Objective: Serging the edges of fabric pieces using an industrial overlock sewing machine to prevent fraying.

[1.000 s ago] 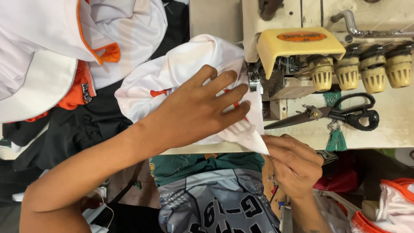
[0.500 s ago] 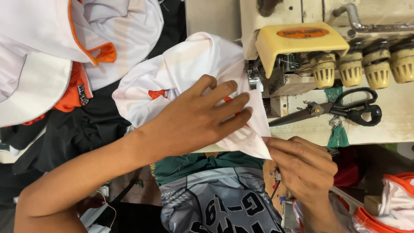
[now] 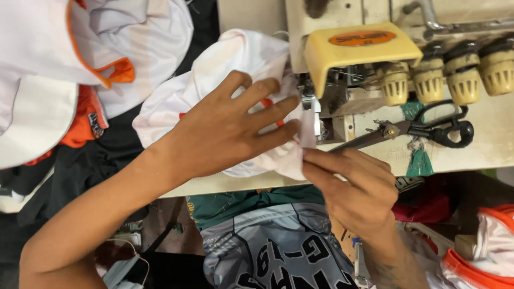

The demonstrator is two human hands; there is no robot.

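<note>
My left hand lies flat, fingers spread, on the white fabric; right hand pinches its edge tight beside the sewing machine, scissors close by.

Black-handled scissors are lying on the tabletop just below the row of cream tension knobs — a green tassel is hanging just below the scissors, over the tabletop's edge. Left of the scissors, well apart, a pile of white and orange garments is resting on black cloth. Below the scissors, past the edge, a grey printed shirt is showing — and a face mask is lying far down to the left.
</note>
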